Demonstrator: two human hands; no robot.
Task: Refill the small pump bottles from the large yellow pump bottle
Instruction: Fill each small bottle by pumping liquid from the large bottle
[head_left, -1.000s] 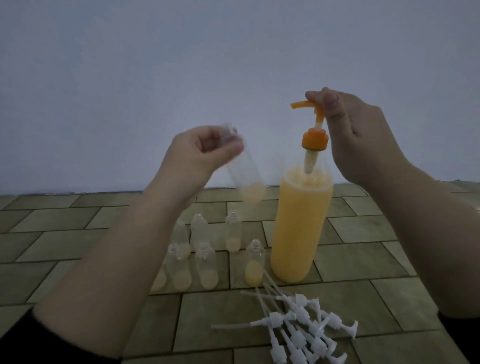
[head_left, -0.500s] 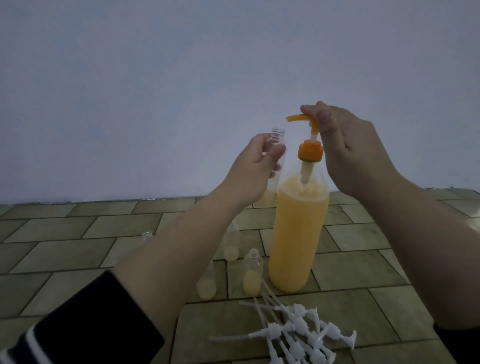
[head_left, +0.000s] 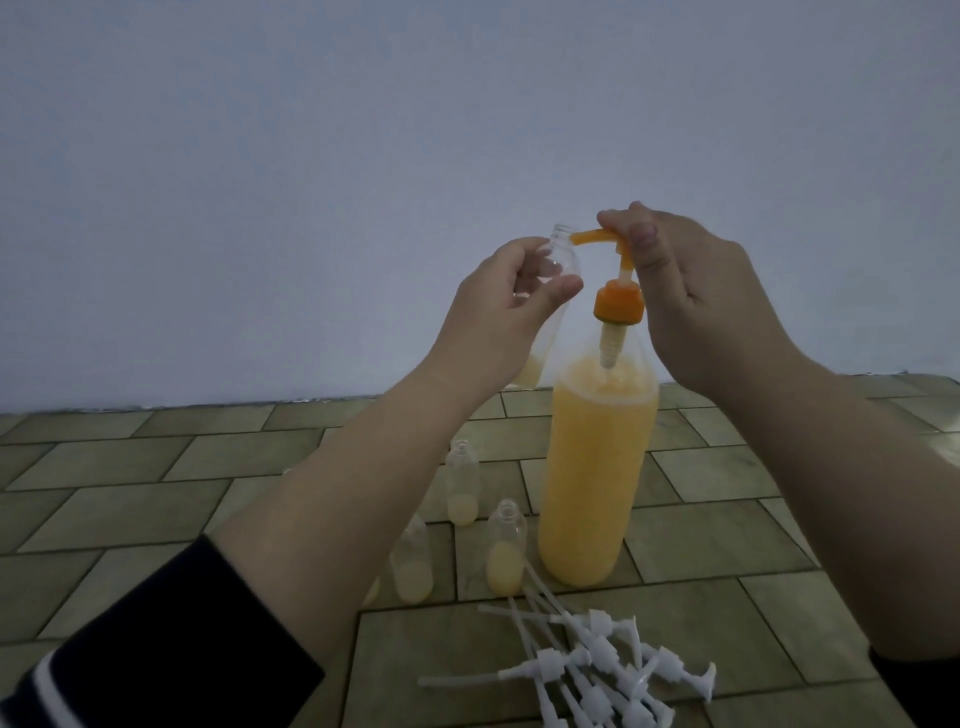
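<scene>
The left hand (head_left: 511, 296) is clamped around a small clear bottle (head_left: 540, 306), its mouth at the orange spout (head_left: 750, 240), about nine o'clock of the pump head. The right hand (head_left: 696, 291) pinches that pump head atop the large yellow pump bottle (head_left: 597, 467). Best to seat the spout inside the mouth, then press slowly. Three small bottles (head_left: 506, 556) stand visible at seven o'clock; loose white pumps (head_left: 597, 670) lie heaped, too tangled to count.

A small clear bottle (head_left: 540, 312) is held by the left hand (head_left: 511, 306) with its open neck at the orange spout (head_left: 748, 238) of the large yellow pump bottle (head_left: 597, 467). The pump head is gripped by the right hand (head_left: 701, 301). Small bottles (head_left: 506, 556) and white pump tops (head_left: 597, 670) are seen on the tiled floor (head_left: 156, 493).
</scene>
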